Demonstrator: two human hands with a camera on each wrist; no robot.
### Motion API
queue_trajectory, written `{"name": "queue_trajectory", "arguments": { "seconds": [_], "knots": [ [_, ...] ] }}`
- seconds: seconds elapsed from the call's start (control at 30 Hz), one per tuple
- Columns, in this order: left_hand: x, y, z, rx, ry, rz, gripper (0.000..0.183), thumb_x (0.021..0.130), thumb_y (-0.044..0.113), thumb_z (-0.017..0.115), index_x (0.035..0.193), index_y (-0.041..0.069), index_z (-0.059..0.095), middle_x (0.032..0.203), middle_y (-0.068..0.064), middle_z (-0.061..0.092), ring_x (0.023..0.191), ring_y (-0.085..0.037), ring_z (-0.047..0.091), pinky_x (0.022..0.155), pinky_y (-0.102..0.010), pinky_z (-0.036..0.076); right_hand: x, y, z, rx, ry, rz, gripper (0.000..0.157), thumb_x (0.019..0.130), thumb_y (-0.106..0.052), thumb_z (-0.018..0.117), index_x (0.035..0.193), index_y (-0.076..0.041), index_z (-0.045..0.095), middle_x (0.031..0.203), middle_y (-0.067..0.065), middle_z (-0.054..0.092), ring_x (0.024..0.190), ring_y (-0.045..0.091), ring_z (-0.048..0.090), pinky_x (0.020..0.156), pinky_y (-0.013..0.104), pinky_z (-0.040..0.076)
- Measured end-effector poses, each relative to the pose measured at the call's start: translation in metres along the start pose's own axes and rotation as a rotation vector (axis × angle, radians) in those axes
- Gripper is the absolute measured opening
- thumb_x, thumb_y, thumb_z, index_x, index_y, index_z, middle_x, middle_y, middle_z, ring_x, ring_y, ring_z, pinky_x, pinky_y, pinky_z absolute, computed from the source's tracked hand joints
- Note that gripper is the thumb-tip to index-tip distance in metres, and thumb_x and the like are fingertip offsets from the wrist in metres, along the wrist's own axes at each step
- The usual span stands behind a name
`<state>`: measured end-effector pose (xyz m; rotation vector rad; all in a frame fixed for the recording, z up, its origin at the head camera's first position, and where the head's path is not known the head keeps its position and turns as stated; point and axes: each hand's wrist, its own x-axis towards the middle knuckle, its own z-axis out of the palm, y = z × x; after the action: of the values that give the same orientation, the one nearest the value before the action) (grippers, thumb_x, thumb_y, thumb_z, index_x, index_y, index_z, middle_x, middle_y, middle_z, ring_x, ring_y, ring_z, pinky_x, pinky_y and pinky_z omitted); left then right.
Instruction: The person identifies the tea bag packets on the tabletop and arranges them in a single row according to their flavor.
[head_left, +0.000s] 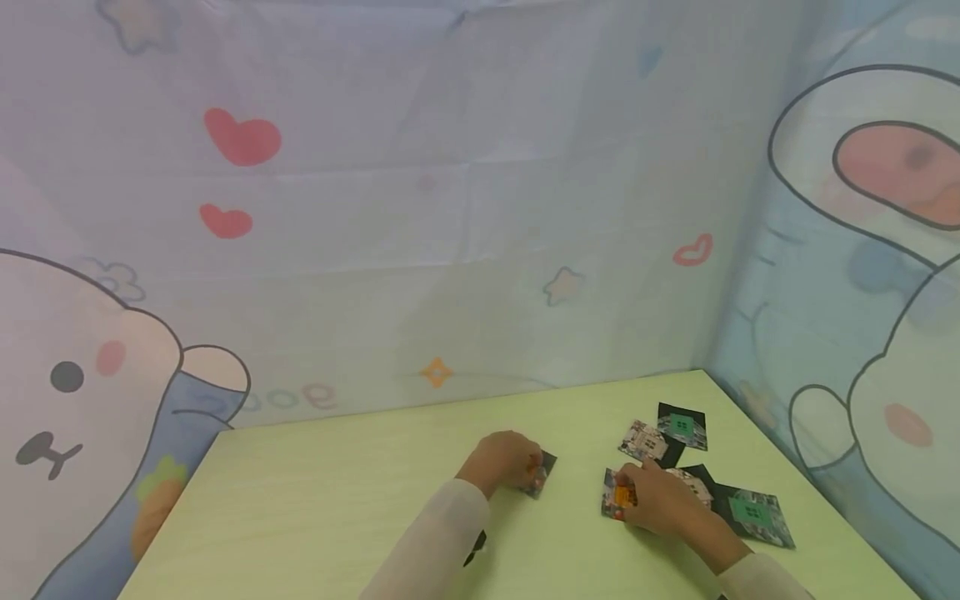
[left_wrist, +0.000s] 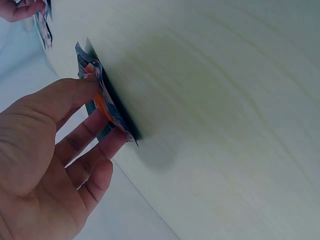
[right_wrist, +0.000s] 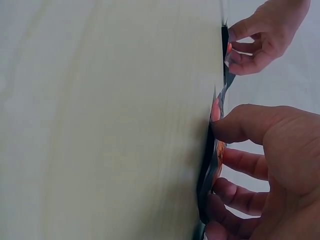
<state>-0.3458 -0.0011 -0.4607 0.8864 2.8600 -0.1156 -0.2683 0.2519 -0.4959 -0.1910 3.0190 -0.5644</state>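
In the head view my left hand [head_left: 504, 461] pinches a small flat packet [head_left: 547, 475] with a dark, patterned print and an orange patch. The left wrist view shows the thumb on one face of this packet [left_wrist: 111, 102] and fingers at its other side, close over the table. My right hand [head_left: 660, 502] grips a similar orange-patched packet [head_left: 611, 498] to the right of it. Thumb and fingertips hold that packet [right_wrist: 205, 180] along its edge in the right wrist view. Behind the right hand, a packet with a pale patch [head_left: 692, 485] is partly hidden.
Right of my right hand lies a green-patched packet [head_left: 757, 515]. Farther back, a pale-patched packet [head_left: 643, 442] and another green-patched one [head_left: 682, 425] lie close together. The pale yellow-green table [head_left: 315, 500] meets a printed cloth [head_left: 360, 275] at the back and right side.
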Motion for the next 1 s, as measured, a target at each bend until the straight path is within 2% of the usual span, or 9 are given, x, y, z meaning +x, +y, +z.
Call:
{"name": "queue_trajectory", "arguments": {
  "seconds": [0.3, 0.57, 0.73, 1.0],
  "knots": [
    [-0.02, -0.016, 0.003, 0.044, 0.053, 0.003, 0.016, 0.091, 0.034, 0.076, 0.105, 0.028, 0.074, 0.1, 0.014, 0.07, 0.088, -0.006, 0.061, 0.076, -0.025, 0.052, 0.001, 0.0, 0.002, 0.014, -0.009, -0.002, 0.043, 0.079, -0.024, 0.086, 0.117, -0.015, 0.067, 0.1, 0.005, 0.057, 0.078, 0.02, 0.052, 0.072, 0.043, 0.051],
    [-0.036, -0.033, 0.008, 0.019, 0.063, -0.02, 0.011, 0.09, 0.033, 0.077, 0.09, 0.025, 0.07, 0.086, 0.012, 0.062, 0.077, -0.006, 0.051, 0.066, -0.026, 0.046, 0.0, 0.0, 0.001, 0.019, -0.002, -0.011, 0.043, 0.078, -0.023, 0.085, 0.117, -0.014, 0.067, 0.102, 0.006, 0.058, 0.079, 0.021, 0.053, 0.073, 0.045, 0.052],
    [-0.044, -0.047, 0.012, -0.026, 0.067, -0.037, 0.014, 0.089, 0.034, 0.079, 0.088, 0.024, 0.069, 0.085, 0.012, 0.06, 0.078, -0.008, 0.052, 0.067, -0.027, 0.046, 0.001, 0.002, 0.002, 0.01, 0.003, -0.017, 0.043, 0.079, -0.023, 0.085, 0.116, -0.015, 0.067, 0.102, 0.005, 0.058, 0.078, 0.02, 0.052, 0.072, 0.043, 0.051],
    [-0.062, -0.072, 0.021, -0.134, 0.075, -0.049, 0.018, 0.089, 0.026, 0.077, 0.106, 0.023, 0.074, 0.092, 0.009, 0.061, 0.084, -0.01, 0.05, 0.07, -0.029, 0.041, 0.001, 0.003, 0.001, 0.027, -0.009, -0.031, 0.042, 0.079, -0.021, 0.084, 0.116, -0.015, 0.066, 0.101, 0.005, 0.057, 0.077, 0.02, 0.051, 0.07, 0.042, 0.05]
  ]
}}
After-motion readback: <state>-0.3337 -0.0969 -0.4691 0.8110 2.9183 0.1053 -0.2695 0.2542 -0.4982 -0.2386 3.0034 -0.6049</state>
